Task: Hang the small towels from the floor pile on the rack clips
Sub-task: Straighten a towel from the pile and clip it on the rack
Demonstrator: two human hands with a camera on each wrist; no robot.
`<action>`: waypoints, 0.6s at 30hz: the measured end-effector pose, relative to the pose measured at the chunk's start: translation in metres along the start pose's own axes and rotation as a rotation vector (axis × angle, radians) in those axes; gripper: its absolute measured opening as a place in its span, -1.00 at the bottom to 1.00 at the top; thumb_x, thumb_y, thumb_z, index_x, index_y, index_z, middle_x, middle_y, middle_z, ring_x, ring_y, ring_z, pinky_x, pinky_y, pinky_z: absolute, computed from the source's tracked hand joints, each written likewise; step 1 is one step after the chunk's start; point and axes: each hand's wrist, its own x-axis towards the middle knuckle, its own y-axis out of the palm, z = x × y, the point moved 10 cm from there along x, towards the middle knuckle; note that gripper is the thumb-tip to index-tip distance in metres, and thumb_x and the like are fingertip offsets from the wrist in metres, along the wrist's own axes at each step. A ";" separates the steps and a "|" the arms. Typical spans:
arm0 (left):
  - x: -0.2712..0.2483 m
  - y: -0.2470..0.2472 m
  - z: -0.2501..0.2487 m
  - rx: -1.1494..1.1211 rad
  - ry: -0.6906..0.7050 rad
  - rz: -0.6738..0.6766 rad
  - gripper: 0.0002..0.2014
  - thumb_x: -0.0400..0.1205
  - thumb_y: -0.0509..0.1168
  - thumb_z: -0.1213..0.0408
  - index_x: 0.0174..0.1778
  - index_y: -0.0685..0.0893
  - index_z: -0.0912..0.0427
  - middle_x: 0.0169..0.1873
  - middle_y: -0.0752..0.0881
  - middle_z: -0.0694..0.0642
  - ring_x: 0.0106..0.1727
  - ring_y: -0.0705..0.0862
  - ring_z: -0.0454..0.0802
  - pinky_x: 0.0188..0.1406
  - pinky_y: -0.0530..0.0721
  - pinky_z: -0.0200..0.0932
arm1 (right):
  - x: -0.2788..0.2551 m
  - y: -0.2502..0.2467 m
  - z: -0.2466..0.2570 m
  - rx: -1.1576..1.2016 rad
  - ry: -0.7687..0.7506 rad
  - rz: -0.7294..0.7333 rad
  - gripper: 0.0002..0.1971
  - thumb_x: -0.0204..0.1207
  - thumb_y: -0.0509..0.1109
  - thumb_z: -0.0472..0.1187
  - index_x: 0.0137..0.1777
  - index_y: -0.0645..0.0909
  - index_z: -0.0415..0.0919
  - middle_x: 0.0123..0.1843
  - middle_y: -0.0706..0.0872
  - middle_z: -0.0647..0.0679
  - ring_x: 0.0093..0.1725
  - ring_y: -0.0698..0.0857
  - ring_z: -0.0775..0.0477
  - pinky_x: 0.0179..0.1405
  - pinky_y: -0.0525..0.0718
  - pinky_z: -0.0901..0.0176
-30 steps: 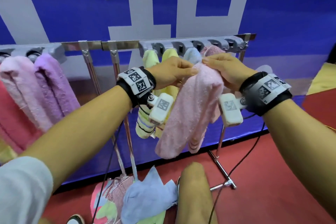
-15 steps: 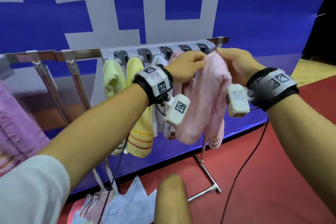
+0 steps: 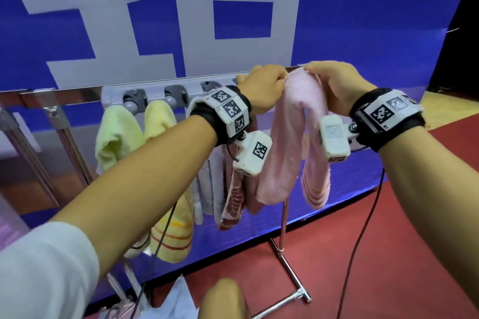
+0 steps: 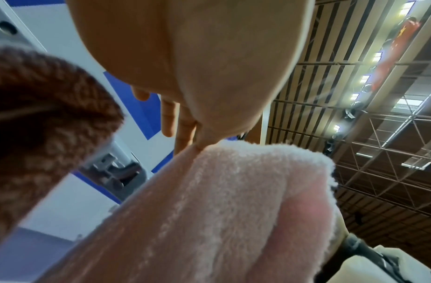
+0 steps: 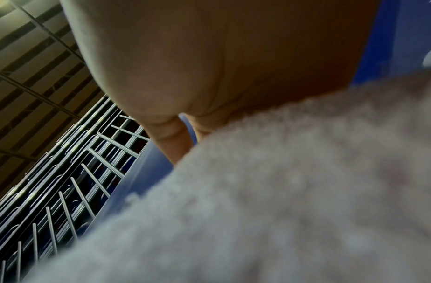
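Left hand (image 3: 261, 90), right hand (image 3: 334, 85) pinch pink towel (image 3: 282, 142) top at rack clips (image 3: 155, 96)

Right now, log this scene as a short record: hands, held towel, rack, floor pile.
left hand: grips top edge of the pink towel
right hand: grips the same edge from the other side
pink towel: folded over, both ends hanging, held up at the clip strip; not visibly clipped
already hung: green towel, yellow towel, others behind the left arm
floor pile: light blue cloth visible at bottom edge
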 end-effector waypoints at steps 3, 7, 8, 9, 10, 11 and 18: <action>0.012 0.002 0.027 -0.041 -0.091 0.069 -0.82 0.57 0.05 0.22 -0.18 0.57 0.05 -0.06 0.77 0.13 0.12 0.66 0.21 0.24 0.50 0.08 | 0.034 0.004 -0.008 -0.068 0.031 -0.008 -0.76 0.32 0.38 -0.14 -0.08 0.55 -0.26 -0.06 0.65 -0.21 -0.09 0.64 -0.19 -0.02 0.59 0.00; 0.026 0.010 0.058 -0.044 -0.160 0.119 -0.84 0.30 0.00 0.19 -0.46 0.41 0.17 -0.42 0.59 0.12 -0.14 0.64 0.35 0.04 0.64 0.14 | 0.057 0.025 -0.005 -0.224 -0.003 -0.045 -0.79 0.47 0.28 -0.23 -0.38 0.39 -0.18 -0.37 0.38 -0.13 -0.41 0.33 -0.08 -0.40 0.33 0.10; 0.028 0.012 0.063 -0.031 -0.176 0.128 -0.84 0.30 0.00 0.17 -0.47 0.40 0.18 -0.44 0.55 0.08 -0.17 0.59 0.33 -0.05 0.60 0.11 | 0.063 0.028 -0.004 -0.259 -0.010 -0.054 -0.74 0.53 0.22 -0.31 -0.40 0.35 -0.17 -0.39 0.34 -0.10 -0.44 0.29 -0.04 -0.46 0.29 0.13; 0.029 0.013 0.066 -0.021 -0.191 0.122 -0.82 0.31 0.01 0.16 -0.46 0.42 0.17 -0.43 0.55 0.06 -0.16 0.60 0.30 -0.02 0.59 0.14 | 0.071 0.031 -0.005 -0.313 -0.019 -0.054 -0.74 0.54 0.18 -0.35 -0.39 0.36 -0.17 -0.38 0.36 -0.11 -0.43 0.31 -0.05 -0.47 0.32 0.14; 0.031 0.013 0.070 -0.012 -0.203 0.104 -0.80 0.35 0.03 0.14 -0.43 0.46 0.17 -0.41 0.59 0.04 -0.10 0.65 0.27 0.04 0.56 0.11 | 0.077 0.033 -0.004 -0.392 -0.028 -0.046 -0.76 0.54 0.17 -0.34 -0.37 0.39 -0.19 -0.34 0.42 -0.15 -0.41 0.38 -0.09 -0.43 0.40 0.12; 0.033 0.013 0.074 -0.001 -0.213 0.071 -0.77 0.44 0.06 0.13 -0.38 0.53 0.17 -0.37 0.64 0.03 -0.02 0.68 0.24 0.05 0.49 0.08 | 0.083 0.034 -0.003 -0.474 -0.038 -0.032 -0.79 0.53 0.17 -0.31 -0.35 0.43 -0.23 -0.29 0.48 -0.21 -0.35 0.44 -0.15 -0.35 0.47 0.05; 0.043 0.006 0.076 -0.070 -0.117 -0.159 -0.77 0.56 0.25 0.19 0.09 0.61 -0.16 0.09 0.61 -0.11 0.19 0.64 0.00 0.33 0.43 0.12 | 0.108 0.029 -0.011 -0.836 -0.058 -0.024 -0.83 0.56 0.19 -0.21 -0.20 0.53 -0.26 -0.02 0.63 -0.26 -0.03 0.61 -0.25 -0.17 0.53 0.02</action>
